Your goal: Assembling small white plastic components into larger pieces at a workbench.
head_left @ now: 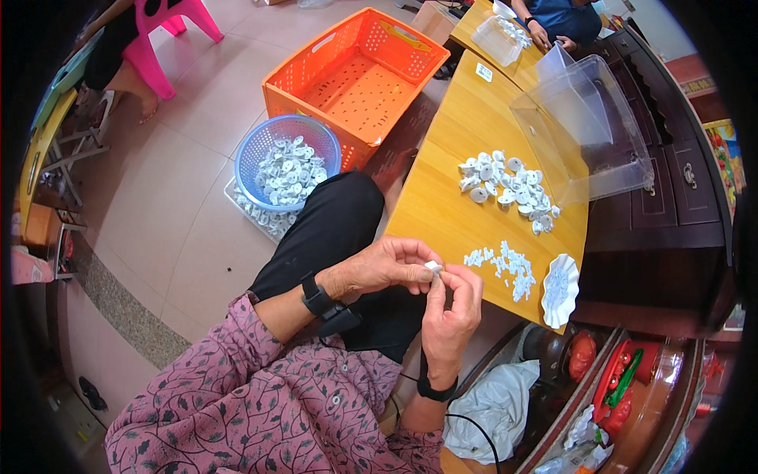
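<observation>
Over my lap, beside the table's near edge, my two hands meet at a small white plastic part (433,267). My left hand (384,267) pinches it between thumb and fingers. The thumb and forefinger of my right hand (452,310) are closed at its lower side; whether they hold a second tiny piece is hidden. On the wooden table (430,186) lies a pile of white round plastic parts (509,186). Nearer to me is a scatter of tiny translucent pieces (512,267). A white fluted dish (559,292) with more tiny pieces stands at the table's right corner.
A blue basket (246,170) of white parts stands on a white tray on the floor, next to an orange crate (288,99). A clear plastic bin (608,126) tilts on the table's right side. Another person's hands (541,35) are at the far end. A white bag (493,411) lies lower right.
</observation>
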